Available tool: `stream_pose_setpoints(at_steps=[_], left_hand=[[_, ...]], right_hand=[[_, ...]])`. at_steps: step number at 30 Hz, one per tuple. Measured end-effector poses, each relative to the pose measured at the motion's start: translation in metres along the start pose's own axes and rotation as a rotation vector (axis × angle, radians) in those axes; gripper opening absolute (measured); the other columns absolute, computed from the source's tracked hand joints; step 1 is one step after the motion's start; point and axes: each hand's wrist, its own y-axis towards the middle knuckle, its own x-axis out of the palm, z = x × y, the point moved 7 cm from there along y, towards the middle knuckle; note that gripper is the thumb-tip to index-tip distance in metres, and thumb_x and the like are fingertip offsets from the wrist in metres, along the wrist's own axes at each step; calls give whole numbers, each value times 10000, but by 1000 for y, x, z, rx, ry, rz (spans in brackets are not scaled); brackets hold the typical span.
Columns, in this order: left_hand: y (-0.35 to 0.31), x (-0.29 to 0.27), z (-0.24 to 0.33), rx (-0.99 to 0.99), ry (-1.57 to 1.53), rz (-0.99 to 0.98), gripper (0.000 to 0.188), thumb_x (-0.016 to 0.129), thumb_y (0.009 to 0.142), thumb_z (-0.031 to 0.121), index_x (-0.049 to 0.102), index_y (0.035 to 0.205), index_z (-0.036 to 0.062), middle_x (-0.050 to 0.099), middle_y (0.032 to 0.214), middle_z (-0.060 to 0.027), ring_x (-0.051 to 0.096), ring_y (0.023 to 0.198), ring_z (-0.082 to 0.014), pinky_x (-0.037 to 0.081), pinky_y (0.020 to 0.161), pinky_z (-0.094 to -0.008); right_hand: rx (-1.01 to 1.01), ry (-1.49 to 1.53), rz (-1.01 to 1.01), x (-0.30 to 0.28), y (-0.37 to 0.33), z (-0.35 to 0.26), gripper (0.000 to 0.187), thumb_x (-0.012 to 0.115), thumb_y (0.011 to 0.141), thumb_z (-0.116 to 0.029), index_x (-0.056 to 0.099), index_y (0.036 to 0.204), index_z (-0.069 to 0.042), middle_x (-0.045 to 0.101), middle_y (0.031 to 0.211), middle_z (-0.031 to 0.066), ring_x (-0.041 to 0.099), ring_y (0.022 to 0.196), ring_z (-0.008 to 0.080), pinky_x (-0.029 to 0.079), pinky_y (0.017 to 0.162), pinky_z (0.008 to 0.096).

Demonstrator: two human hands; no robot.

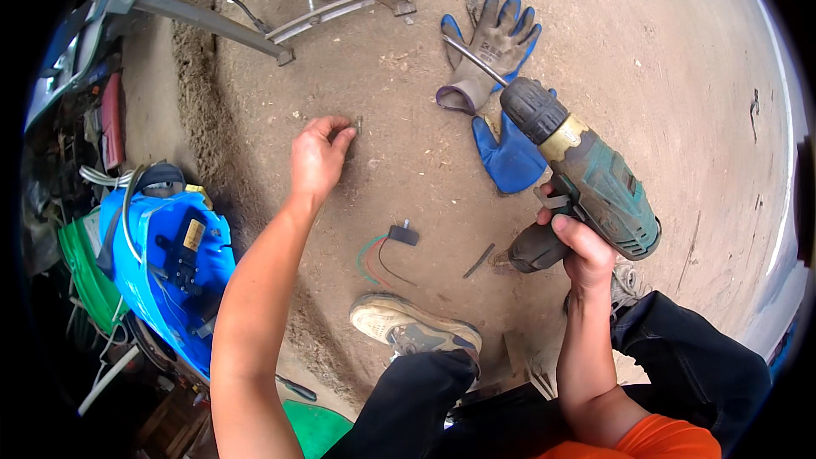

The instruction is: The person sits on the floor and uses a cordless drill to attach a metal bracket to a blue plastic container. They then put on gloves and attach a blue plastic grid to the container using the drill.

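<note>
Right of centre, the teal-and-black pistol-grip power drill (599,177) sits in the right hand (588,257), fingers clamped on it. Left of centre, the left hand (318,157) pinches, thumb and fingertips together, apparently on a small greyish piece (359,124).

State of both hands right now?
Left hand: closed, pinching a small item too tiny to identify.
Right hand: closed, holding a power drill.

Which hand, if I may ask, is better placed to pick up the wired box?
Probably the left hand: it looks nearer the box, though it seems to pinch something tiny; the right hand grips the drill.
</note>
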Motion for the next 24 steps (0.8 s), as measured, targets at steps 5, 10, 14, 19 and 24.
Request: stream_pose_setpoints(at_steps=[5, 10, 14, 19, 24], left_hand=[[4, 15, 11, 81, 161, -15, 153, 710, 883, 187, 721, 947, 48, 678, 963, -135, 669, 885, -331, 536, 782, -407], [0, 18, 22, 172, 292, 34, 128, 688, 901, 129, 675, 947, 11, 646, 939, -168, 649, 841, -344, 521, 764, -404], [7, 23, 2, 160, 146, -5, 118, 651, 924, 156, 664, 967, 47, 631, 1004, -189, 626, 919, -399, 509, 807, -457], [5, 21, 4, 201, 235, 11, 123, 647, 914, 94, 607, 1003, 20, 623, 978, -208, 615, 901, -402, 501, 805, -461], [-24, -32, 8, 136, 129, -54, 110, 596, 965, 92, 555, 982, -8, 618, 857, -161, 625, 780, -294, 510, 724, -390]], right_hand=[[32, 2, -26, -7, -1, 2, 554, 722, 718, -85, 602, 1250, 12, 692, 1055, 136, 666, 826, 186, 540, 749, 299], [68, -27, -66, 5, -7, 0, 608, 715, 700, -86, 576, 1281, 26, 684, 1078, 162, 681, 811, 201, 550, 763, 306], [144, -41, -71, 12, -17, 7, 625, 723, 685, -82, 577, 1282, 27, 688, 1073, 165, 684, 827, 210, 555, 763, 307], [195, -80, -170, 17, -21, 23, 618, 745, 692, -70, 576, 1279, 25, 690, 1071, 164, 681, 887, 216, 558, 776, 316], [230, -231, -411, 28, -27, 41, 615, 781, 693, -36, 582, 1274, -16, 680, 1089, 108, 648, 956, 192, 538, 832, 324]])
